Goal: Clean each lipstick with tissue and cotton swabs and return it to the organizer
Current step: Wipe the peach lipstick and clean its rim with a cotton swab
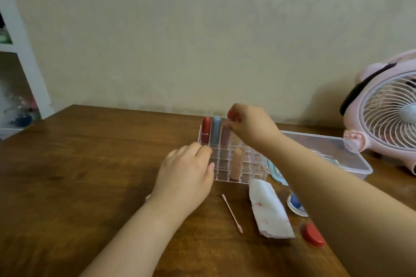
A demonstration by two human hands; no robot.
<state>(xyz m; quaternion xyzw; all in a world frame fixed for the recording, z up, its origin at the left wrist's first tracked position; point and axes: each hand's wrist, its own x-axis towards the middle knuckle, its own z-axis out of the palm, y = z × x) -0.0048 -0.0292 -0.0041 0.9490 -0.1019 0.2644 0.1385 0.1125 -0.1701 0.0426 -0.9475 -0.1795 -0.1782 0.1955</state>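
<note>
A clear acrylic organizer (pixel 225 172) with many small cells stands on the wooden table. In its back row are a red lipstick (pixel 205 128), a grey lipstick (pixel 216 130) and a mauve lipstick (pixel 225 134). My right hand (pixel 249 123) pinches the top of the mauve lipstick, which stands in its cell. A peach lipstick (pixel 236 163) stands in a front cell. My left hand (pixel 186 175) rests against the organizer's left side with its fingers loosely bent. A pink cotton swab (pixel 232 213) and a stained folded tissue (pixel 269 209) lie in front.
A clear plastic lidded box (pixel 333 148) sits behind my right forearm. A pink desk fan (pixel 387 114) stands at the far right. A red cap-like object (pixel 313 234) and a round blue-and-white container (pixel 295 203) lie near the tissue. A white shelf (pixel 20 51) is at left.
</note>
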